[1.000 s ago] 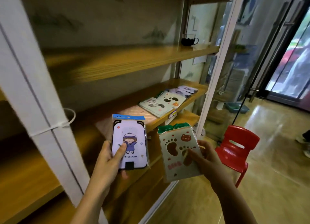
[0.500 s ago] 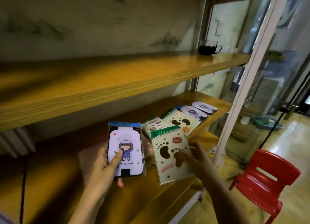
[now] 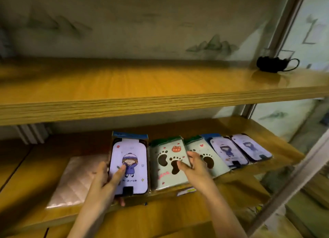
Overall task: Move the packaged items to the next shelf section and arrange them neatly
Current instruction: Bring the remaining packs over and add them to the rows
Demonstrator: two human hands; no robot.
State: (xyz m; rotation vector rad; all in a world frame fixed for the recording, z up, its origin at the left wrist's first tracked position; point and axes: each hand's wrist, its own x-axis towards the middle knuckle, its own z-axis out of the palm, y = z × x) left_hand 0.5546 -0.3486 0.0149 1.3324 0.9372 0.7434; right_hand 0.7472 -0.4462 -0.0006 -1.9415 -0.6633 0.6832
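Left fingers: the thumb (image 3: pixel 119 172) lies on the front of the purple package, and the other fingers go behind it, so the left hand (image 3: pixel 103 186) is grasping this package.
Right fingers: they (image 3: pixel 183 166) are spread flat and press on the front of the paw-print package; the right hand (image 3: pixel 196 168) does not close around it, it is only laid on top.
Purple package: the purple package (image 3: pixel 129 163) shows a cartoon child in a hat and has a blue strip at its top; it is tilted up, with its lower end over the front edge of the middle shelf.
Paw-print package: the paw-print package (image 3: pixel 168 163) is pale green with dark paw marks and a small orange bear; it lies just beside the purple package, on its right, near the front edge.
Row to the right: a second paw-print package (image 3: pixel 207 157) partly under the right hand, then two more purple packages (image 3: pixel 227 151) (image 3: pixel 251 147), side by side toward the right end of the shelf.
Middle shelf: the wooden board (image 3: pixel 231 129) carries all the packages.
Left part of the shelf: a pale pink quilted pack (image 3: pixel 74 182) lies flat, touching the left hand's side.
Upper shelf: a wooden board (image 3: pixel 142 88) with a dark cup (image 3: pixel 268 65) at its right back corner.
Frame: a pale metal post (image 3: pixel 292 182) crosses the right front corner.
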